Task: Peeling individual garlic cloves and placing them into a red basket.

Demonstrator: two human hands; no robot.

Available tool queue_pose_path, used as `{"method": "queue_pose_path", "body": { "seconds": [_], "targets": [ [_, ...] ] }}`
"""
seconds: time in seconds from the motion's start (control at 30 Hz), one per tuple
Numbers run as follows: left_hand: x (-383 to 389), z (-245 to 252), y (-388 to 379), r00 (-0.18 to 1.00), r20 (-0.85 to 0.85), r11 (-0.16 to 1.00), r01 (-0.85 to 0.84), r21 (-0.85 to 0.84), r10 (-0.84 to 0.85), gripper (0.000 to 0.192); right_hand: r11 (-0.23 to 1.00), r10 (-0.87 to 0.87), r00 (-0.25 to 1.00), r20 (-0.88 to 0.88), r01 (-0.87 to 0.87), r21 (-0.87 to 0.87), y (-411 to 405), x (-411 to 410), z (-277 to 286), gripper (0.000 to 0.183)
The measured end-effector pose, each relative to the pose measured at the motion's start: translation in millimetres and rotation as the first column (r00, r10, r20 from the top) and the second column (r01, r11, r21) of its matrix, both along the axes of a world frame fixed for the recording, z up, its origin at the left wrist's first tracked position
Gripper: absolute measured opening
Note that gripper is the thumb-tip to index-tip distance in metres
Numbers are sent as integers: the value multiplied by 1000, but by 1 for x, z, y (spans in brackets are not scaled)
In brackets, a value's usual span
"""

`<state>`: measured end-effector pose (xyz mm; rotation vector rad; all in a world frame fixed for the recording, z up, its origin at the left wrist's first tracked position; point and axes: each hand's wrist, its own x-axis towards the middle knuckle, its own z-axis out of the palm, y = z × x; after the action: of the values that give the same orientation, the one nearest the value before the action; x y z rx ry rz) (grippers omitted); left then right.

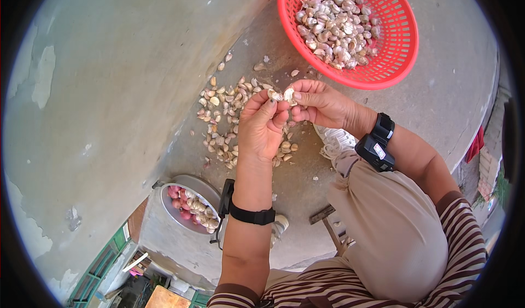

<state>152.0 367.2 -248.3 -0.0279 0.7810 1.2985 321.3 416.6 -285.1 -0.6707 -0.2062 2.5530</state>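
Between the fingertips of my left hand [262, 121] is a garlic piece [275, 95] with pale, open skin. My right hand [322, 103] pinches another garlic piece [289, 96] right beside it, its white inner side showing. The two pieces nearly meet; I cannot tell whether they are still joined. Below both hands, loose garlic cloves [221, 139] lie scattered over the concrete floor, partly hidden by my left hand and forearm. Beyond my right hand stands a red plastic basket [400, 62] holding a heap of garlic bulbs and cloves [338, 29].
A metal pot [166, 203] with red onions [184, 213] and garlic bulbs [201, 211] stands at lower left. The plastered wall [115, 70] rises along the left. A wooden stool [328, 222] is by my legs, and a white shoe [337, 142] rests near the cloves.
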Motion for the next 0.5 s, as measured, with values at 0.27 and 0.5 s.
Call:
{"method": "queue_pose_path", "body": {
  "seconds": [0.27,0.5],
  "targets": [
    [16,15,-1,830,-534,987,134,-93,-163,13,990,-115,991,-70,109,-95,1,-3,5,16],
    [26,27,-2,607,-777,986,131,-104,-163,13,978,-165,980,-109,147,-151,-5,-3,0,14]
  ]
}}
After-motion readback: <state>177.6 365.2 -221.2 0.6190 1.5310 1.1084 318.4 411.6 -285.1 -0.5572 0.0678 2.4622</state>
